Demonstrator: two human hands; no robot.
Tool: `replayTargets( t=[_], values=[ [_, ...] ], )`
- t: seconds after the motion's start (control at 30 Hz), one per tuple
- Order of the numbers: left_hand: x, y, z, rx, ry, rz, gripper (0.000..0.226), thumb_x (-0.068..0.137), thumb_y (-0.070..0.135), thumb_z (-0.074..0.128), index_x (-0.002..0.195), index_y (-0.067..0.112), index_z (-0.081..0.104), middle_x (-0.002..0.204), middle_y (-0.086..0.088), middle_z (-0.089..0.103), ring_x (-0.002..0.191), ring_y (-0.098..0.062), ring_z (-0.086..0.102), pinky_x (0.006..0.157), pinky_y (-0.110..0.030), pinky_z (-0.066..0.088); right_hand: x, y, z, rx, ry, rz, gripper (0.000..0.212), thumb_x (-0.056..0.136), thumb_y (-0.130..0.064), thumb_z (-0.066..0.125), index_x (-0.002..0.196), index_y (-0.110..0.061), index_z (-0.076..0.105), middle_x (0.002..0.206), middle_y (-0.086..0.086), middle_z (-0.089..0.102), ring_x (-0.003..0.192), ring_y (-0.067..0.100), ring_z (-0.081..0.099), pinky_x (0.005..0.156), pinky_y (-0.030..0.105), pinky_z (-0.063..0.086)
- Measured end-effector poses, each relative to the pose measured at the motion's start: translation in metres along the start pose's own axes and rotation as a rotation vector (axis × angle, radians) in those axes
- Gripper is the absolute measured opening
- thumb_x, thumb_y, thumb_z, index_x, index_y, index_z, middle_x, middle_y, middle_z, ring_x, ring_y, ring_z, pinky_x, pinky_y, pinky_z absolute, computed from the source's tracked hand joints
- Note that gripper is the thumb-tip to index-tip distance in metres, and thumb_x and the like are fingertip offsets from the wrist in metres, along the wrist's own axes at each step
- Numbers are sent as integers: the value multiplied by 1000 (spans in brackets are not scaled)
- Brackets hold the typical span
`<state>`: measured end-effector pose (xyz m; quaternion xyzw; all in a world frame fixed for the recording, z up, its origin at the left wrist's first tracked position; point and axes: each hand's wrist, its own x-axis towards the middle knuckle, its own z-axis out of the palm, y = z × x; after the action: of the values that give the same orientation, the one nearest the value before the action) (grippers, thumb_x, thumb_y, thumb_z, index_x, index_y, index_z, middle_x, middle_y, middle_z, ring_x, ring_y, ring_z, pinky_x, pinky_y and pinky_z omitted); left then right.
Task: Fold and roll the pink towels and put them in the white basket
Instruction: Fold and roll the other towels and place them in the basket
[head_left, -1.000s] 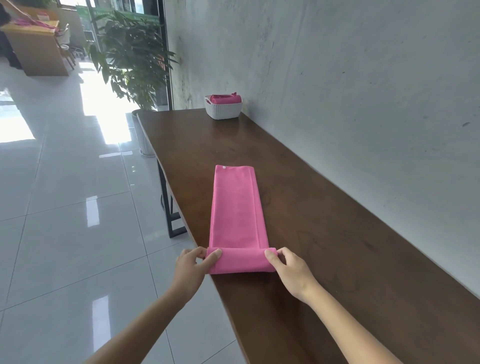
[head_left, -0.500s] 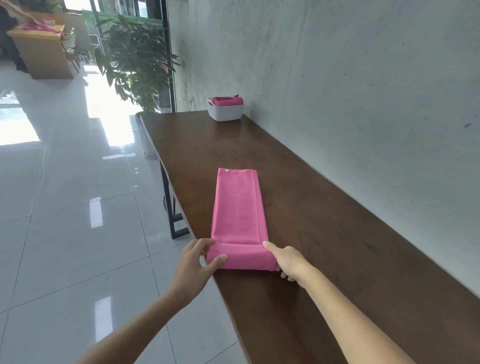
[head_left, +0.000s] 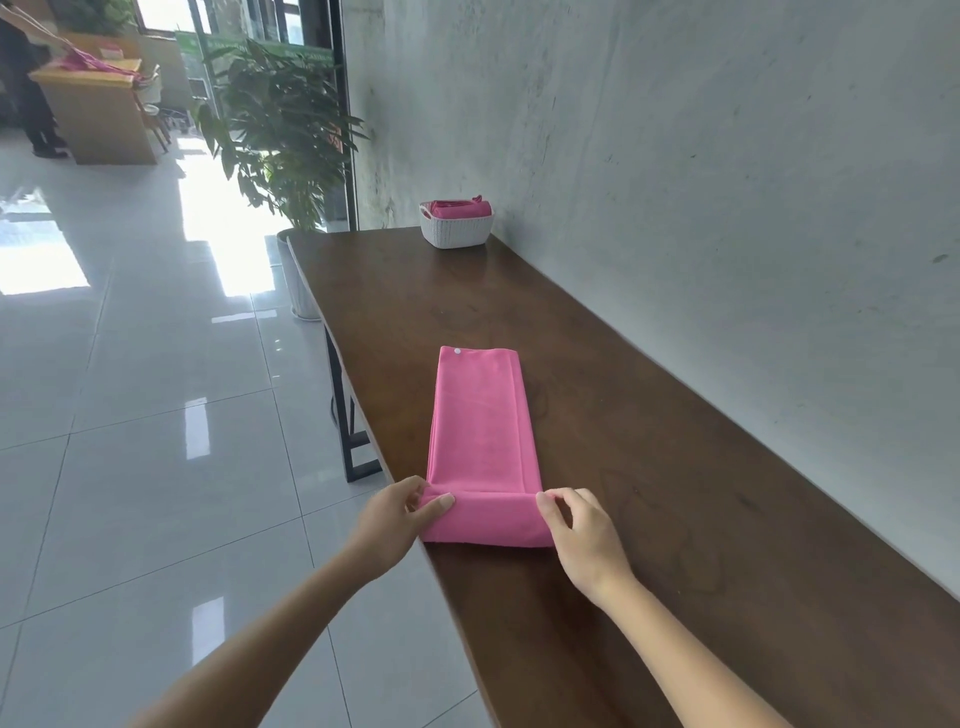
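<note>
A pink towel (head_left: 480, 426) lies folded into a long narrow strip on the dark wooden table (head_left: 649, 493), its near end turned over into a thick roll. My left hand (head_left: 400, 519) pinches the roll's left end, thumb on top. My right hand (head_left: 582, 530) grips the roll's right end with curled fingers. Far down the table, against the wall, stands the white basket (head_left: 457, 231) with a rolled pink towel (head_left: 462, 208) inside it.
A grey wall runs along the table's right side. The table's left edge drops to a glossy tiled floor. A potted plant (head_left: 280, 140) stands past the table's far end. A wooden counter (head_left: 98, 114) and a person are at the far left.
The roll at the towel's near end has grown and moved a little forward. Both hands have regripped its ends, and the right hand's fingers are now raised and curled.
</note>
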<state>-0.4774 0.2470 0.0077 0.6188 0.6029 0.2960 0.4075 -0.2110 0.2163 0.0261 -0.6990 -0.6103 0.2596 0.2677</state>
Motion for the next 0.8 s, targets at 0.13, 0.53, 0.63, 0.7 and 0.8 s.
replayTargets(
  t=[0.13,0.53,0.63,0.7,0.8],
  values=[
    [-1,2,-3,8,-107,-63,97,66,96,44,87,4,65,74,-2,60,69,-13,55,66,-30,42,-7,10,2,124,33,-42,36,101,-55,49,124,-32,64,118,-13,63,109,3,59,93,28,50],
    [-20,9,11,-46,169,112,21,91,45,70,102,31,59,99,9,63,85,-12,59,70,-23,49,12,-3,0,111,-95,167,33,104,-50,44,114,-23,58,105,-5,63,97,14,59,75,28,43],
    [-23,1,13,53,91,161,44,85,52,74,120,36,52,110,18,56,96,-4,57,75,-17,48,23,-6,0,88,-95,202,33,103,-49,47,109,-20,59,105,-4,63,97,16,59,78,32,43],
    [-22,-4,14,103,80,178,54,83,57,74,127,38,49,113,21,53,101,-4,55,80,-18,47,29,-7,1,74,-32,189,27,100,-46,52,105,-20,60,105,-3,61,95,15,59,77,32,46],
    [-16,-5,11,122,91,182,48,85,59,70,123,37,52,109,20,55,100,-5,54,81,-22,46,31,-6,6,72,74,118,18,99,-40,57,95,-23,62,100,-3,63,90,15,60,72,29,47]
  ],
)
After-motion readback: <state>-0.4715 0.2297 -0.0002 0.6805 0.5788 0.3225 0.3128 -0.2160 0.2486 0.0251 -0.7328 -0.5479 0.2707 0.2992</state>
